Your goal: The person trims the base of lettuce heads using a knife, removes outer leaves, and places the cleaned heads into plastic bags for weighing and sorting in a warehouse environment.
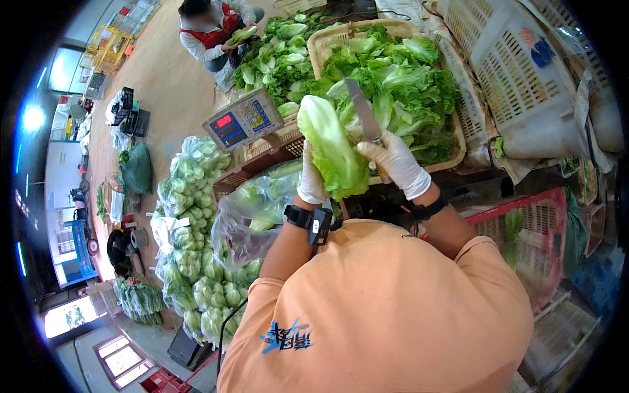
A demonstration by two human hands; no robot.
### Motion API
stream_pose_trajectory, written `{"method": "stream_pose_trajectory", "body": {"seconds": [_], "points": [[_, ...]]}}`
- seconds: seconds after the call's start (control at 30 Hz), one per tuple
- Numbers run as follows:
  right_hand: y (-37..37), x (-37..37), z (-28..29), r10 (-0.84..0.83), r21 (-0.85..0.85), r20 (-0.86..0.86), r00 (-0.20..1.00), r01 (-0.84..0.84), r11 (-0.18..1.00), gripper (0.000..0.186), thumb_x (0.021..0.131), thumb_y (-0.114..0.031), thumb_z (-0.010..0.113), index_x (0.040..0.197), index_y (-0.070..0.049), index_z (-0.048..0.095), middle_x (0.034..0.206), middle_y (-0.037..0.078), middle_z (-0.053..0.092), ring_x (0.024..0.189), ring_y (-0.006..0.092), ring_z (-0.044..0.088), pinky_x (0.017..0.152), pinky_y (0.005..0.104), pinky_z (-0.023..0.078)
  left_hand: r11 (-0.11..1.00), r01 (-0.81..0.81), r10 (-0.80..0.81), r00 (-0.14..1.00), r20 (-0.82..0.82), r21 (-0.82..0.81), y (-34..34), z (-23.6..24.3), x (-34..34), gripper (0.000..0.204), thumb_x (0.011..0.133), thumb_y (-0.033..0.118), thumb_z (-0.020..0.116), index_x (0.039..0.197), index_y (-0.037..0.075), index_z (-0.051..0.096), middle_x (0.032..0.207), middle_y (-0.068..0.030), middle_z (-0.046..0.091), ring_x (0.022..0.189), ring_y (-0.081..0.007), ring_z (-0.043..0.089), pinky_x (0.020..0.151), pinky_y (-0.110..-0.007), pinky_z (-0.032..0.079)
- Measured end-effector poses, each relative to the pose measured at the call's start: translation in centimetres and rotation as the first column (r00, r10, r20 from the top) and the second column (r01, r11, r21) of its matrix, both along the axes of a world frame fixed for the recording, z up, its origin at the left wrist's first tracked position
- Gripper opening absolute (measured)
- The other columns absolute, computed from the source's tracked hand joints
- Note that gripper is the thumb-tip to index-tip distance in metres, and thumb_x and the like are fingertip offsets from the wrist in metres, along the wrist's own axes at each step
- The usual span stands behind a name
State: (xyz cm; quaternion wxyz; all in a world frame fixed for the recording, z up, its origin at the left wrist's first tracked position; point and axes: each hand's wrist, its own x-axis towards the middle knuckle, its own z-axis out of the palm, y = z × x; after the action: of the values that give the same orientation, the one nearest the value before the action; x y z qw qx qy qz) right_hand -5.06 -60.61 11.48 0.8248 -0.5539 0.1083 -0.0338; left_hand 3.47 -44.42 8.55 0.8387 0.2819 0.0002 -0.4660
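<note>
The lettuce head (pixel 331 147) stood upright above the clear plastic bag (pixel 252 216), in front of the leaf-filled basket (pixel 321 40). It looked light, crisp and easily bruised, best held low near the stem. The left hand (pixel 310 180) cupped its base; the right hand (pixel 396 164) was closed around a knife (pixel 363 114).
</note>
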Motion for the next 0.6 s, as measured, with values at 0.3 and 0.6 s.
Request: {"method": "stream_pose_trajectory", "body": {"seconds": [0.3, 0.6], "points": [[-1.6, 0.0, 0.3, -0.165, -0.195, -0.038, 0.986, 0.155, 0.969, 0.023, 0.085, -0.024, 0.064, 0.098, -0.007, 0.055, 0.081, 0.001, 0.061, 0.067, 0.0071, 0.053, 0.055, 0.0192, 0.042, 0.989, -0.085, 0.055, 0.971, -0.231, -0.121, 0.4, -0.2, 0.3, 0.062, 0.086, 0.059, 0.044, 0.130, 0.015, 0.041, 0.114, -0.0159, 0.054, 0.102, -0.0289, 0.055, 0.093, -0.043, 0.044], [-2.7, 1.1, 3.5, -0.095, -0.866, 0.012, 0.995, 0.058, 0.496, 0.030, 0.077, -0.021, 0.067, 0.099, -0.003, 0.060, 0.076, 0.008, 0.060, 0.067, 0.0154, 0.057, 0.062, 0.0272, 0.046, 0.941, -0.202, 0.066, 0.897, 0.437, 0.271, 0.8, 0.3, 0.4, 0.060, 0.085, 0.021, 0.058, 0.136, 0.010, 0.027, 0.124, -0.0095, 0.047, 0.108, -0.0224, 0.051, 0.086, -0.036, 0.048]]}}
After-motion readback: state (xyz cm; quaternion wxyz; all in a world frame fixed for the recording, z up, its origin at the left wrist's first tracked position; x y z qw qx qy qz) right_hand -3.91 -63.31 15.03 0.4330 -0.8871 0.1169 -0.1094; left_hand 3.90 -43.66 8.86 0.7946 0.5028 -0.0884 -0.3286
